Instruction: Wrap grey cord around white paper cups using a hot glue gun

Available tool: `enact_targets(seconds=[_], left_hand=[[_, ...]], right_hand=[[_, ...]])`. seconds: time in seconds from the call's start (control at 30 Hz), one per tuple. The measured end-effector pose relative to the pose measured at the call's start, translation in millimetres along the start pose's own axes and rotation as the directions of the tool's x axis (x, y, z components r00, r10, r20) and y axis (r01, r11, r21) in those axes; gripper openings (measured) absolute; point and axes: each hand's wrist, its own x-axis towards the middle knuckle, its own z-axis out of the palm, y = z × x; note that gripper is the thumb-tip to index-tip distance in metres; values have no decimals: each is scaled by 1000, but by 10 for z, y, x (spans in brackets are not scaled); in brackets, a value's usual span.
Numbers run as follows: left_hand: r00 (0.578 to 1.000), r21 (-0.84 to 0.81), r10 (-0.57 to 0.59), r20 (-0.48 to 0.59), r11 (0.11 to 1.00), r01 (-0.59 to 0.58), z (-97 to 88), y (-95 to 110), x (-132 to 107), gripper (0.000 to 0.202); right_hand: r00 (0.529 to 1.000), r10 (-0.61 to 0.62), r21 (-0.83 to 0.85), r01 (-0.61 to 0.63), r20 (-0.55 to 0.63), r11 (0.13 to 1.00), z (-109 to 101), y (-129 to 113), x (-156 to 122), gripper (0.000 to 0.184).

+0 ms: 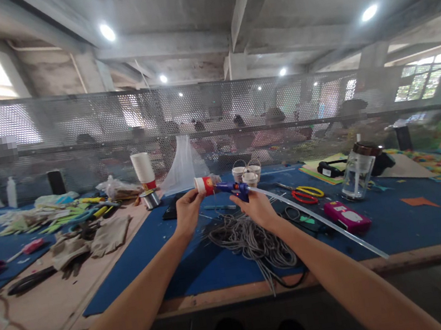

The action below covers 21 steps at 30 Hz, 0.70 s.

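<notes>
My left hand is closed on a red and white paper cup, which lies sideways in the air above the blue mat. In my right hand is a blue hot glue gun, its nozzle up against or very near the cup; I cannot tell if they touch. A long clear glue stick sticks out of the gun's back toward the lower right. Below my hands lies a tangled heap of grey cord. Just behind the gun stand several small white cups with thin loop handles.
To the right are scissors with red and yellow handles, a magenta case and a glass bottle. At left sit stacked paper cups, a tin and work gloves. A perforated metal screen rises behind.
</notes>
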Motion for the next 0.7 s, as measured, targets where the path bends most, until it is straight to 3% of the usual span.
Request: enact_targets(seconds=[0.3,0.7], left_hand=[[1000,50,1,8,999,-1,-10,9,-9,36],[1000,24,3,-17,1000,-2,-20,5,3,33]], right_hand=[[1000,3,23,-4,12,1000,-5,-4,0,41],[1000,-25,-82,24,-14,996,-9,-17,-6,42]])
